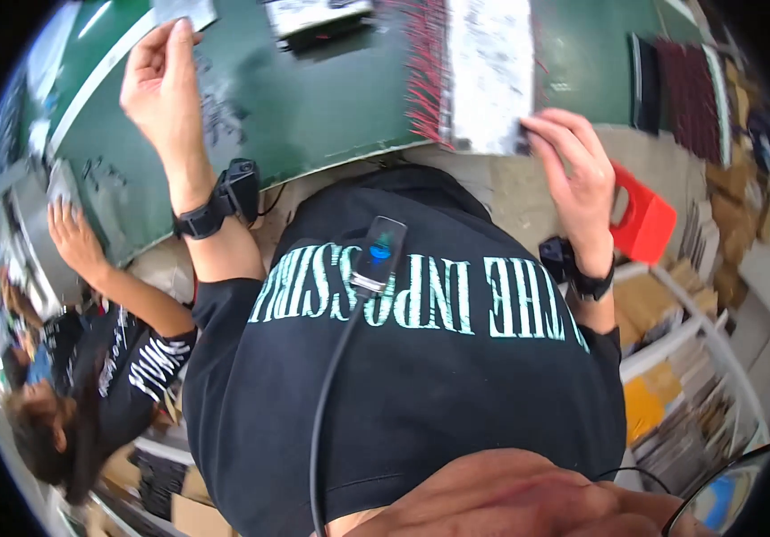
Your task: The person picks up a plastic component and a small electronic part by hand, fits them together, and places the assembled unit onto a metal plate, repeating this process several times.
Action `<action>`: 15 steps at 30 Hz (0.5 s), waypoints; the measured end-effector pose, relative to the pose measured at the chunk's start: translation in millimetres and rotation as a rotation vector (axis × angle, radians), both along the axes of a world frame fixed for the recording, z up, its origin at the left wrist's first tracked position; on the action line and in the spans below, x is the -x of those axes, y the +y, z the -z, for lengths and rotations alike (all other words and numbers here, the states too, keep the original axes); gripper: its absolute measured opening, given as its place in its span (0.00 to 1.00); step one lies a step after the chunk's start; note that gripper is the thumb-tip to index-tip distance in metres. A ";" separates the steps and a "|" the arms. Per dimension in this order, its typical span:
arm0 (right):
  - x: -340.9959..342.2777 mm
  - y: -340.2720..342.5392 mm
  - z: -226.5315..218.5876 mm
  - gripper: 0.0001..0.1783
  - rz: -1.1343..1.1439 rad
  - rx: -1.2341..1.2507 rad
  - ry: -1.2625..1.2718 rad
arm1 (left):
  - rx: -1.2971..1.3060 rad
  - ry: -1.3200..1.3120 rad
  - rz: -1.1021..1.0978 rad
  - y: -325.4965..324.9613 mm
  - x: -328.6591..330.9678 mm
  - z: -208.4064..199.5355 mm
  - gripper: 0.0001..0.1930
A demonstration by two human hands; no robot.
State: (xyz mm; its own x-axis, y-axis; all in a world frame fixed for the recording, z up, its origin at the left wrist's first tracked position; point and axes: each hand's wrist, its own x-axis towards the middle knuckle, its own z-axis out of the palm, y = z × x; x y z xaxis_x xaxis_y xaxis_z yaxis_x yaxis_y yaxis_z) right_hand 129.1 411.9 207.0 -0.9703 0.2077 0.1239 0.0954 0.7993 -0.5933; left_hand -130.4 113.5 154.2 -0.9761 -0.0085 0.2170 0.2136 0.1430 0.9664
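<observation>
My left hand (pixel 163 85) is raised over the green tabletop at the upper left, thumb and fingers pinched together. Whatever the pinch holds, if anything, is too small to make out. Just beyond its fingertips lies a pale, flat sheet-like piece (pixel 186 9). My right hand (pixel 574 161) is at the table's near edge, its fingertips closed on a small dark piece (pixel 523 140). That piece is at the near right corner of a long white strip (pixel 490 72). Thin red wire-like strands (pixel 425 76) stick out along the strip's left side.
A white-topped block (pixel 320 20) stands at the far middle of the green table (pixel 340 98). Dark scattered bits (pixel 219 107) lie beside my left wrist. Dark red strands (pixel 691 89) form a bundle on the right, above a red holder (pixel 644 215). A co-worker's hand (pixel 72 233) is at left.
</observation>
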 end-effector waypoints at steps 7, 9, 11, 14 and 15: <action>18.7 31.6 -8.9 0.09 -0.234 -0.131 -0.049 | 0.523 0.021 -0.118 -41.6 12.3 1.2 0.07; 25.4 31.7 -7.0 0.09 -0.267 -0.137 -0.049 | 0.697 0.115 -0.155 -39.4 7.9 4.7 0.11; 29.8 32.1 -6.3 0.10 -0.274 -0.169 -0.083 | 0.949 0.168 -0.132 -30.9 4.2 4.7 0.11; 31.6 31.3 -5.1 0.10 -0.260 -0.142 -0.123 | 1.135 0.185 -0.120 -21.8 9.9 8.5 0.11; 31.3 30.8 -4.7 0.11 -0.250 -0.128 -0.147 | 1.200 0.176 -0.122 -19.2 12.9 10.4 0.11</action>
State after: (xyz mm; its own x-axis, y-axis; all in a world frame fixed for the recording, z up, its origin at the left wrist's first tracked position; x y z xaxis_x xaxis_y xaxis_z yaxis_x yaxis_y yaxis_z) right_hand 97.8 442.7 211.7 -0.9988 -0.0474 -0.0118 -0.0359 0.8763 -0.4805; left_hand -143.4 94.2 143.8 -0.9394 0.1986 0.2795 0.2511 0.9536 0.1660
